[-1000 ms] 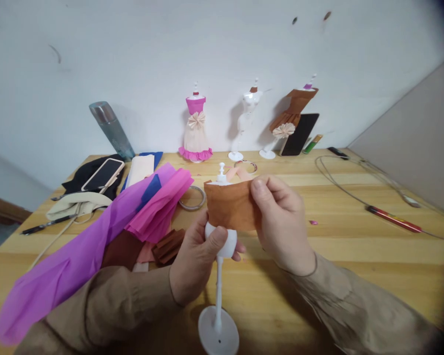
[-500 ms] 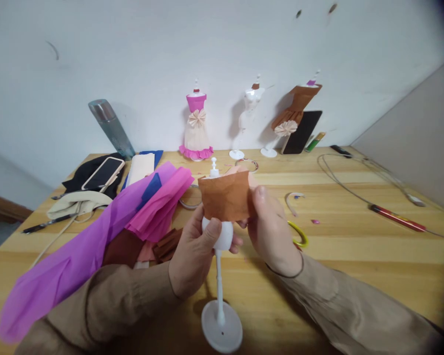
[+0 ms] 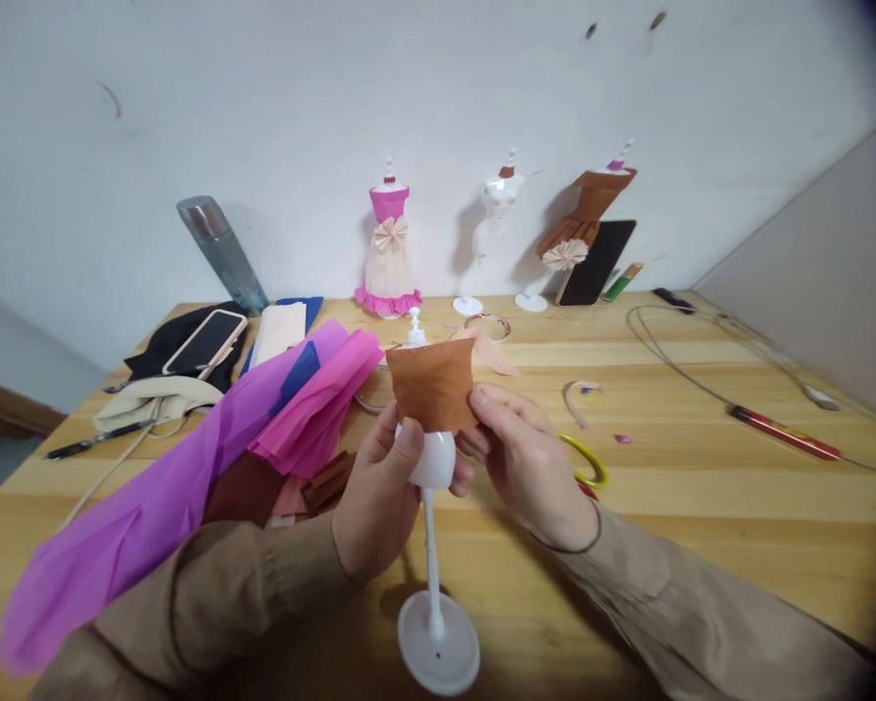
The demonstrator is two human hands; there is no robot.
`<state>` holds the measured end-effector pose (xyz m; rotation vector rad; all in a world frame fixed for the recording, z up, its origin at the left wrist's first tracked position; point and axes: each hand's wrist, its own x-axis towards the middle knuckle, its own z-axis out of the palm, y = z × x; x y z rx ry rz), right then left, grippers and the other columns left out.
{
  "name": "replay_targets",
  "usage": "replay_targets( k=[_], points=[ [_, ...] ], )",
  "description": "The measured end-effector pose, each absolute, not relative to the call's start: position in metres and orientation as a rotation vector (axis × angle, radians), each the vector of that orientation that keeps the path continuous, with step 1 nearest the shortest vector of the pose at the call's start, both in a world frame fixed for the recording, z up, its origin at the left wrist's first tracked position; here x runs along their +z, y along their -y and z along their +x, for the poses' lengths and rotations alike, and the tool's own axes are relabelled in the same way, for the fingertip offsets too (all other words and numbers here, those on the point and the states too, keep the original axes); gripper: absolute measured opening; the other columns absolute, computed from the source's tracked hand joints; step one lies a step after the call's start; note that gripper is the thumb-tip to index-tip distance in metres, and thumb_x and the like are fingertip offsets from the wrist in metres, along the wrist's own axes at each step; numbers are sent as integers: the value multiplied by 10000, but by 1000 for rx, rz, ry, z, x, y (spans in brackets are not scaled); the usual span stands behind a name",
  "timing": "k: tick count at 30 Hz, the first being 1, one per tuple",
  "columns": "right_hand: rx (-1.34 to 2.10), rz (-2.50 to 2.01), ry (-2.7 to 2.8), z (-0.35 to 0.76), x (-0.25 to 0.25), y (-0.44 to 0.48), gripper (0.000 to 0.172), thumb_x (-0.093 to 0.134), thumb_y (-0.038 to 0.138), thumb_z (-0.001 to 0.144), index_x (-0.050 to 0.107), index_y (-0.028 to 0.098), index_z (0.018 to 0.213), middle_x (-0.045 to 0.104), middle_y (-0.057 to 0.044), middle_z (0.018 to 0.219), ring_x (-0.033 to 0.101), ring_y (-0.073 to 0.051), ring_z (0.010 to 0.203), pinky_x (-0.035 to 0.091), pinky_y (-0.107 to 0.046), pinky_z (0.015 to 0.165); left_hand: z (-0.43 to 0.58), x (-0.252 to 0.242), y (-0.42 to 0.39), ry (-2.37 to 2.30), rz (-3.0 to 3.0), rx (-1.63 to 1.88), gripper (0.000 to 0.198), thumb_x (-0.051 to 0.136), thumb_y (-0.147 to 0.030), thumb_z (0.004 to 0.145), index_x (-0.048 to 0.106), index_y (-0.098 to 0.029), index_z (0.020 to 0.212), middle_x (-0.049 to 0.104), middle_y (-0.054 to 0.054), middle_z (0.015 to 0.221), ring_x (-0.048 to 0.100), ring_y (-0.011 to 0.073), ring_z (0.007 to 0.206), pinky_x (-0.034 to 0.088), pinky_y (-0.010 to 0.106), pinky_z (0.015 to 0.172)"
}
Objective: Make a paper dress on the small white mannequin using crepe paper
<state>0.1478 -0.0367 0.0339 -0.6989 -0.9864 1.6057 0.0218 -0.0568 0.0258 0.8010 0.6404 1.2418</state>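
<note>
A small white mannequin stand (image 3: 432, 545) rises from a round base near the table's front edge. Brown crepe paper (image 3: 432, 382) is wrapped round its upper body. My left hand (image 3: 376, 487) grips the white lower body of the mannequin, thumb pressed on its front. My right hand (image 3: 526, 458) pinches the right edge of the brown paper against the mannequin, fingers curled behind it.
Purple and pink tissue sheets (image 3: 190, 467) lie at left over brown folded pieces (image 3: 328, 482). A phone (image 3: 204, 343), a pen (image 3: 88, 443) and a grey bottle (image 3: 223, 255) are further left. Three dressed mannequins (image 3: 388, 248) stand at the back wall. A yellow ring (image 3: 588, 462) and a cable (image 3: 701, 375) lie at right.
My right hand has drawn the brown paper tighter round the mannequin and moved lower and leftward. The yellow ring and a paper scrap have come into view behind it.
</note>
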Motion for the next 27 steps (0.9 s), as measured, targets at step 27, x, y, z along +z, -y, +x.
replay_targets(
  k=[27],
  points=[
    [1452,-799,1193,144,19,47,329,620,529,908,480,243,825,562,88,465,497,-104,265,348,-195,270,23,16,58,-553,748,1056,465,507,-631,919,541,-170,962,629,30,589,601,179,488,464,289,483]
  ],
)
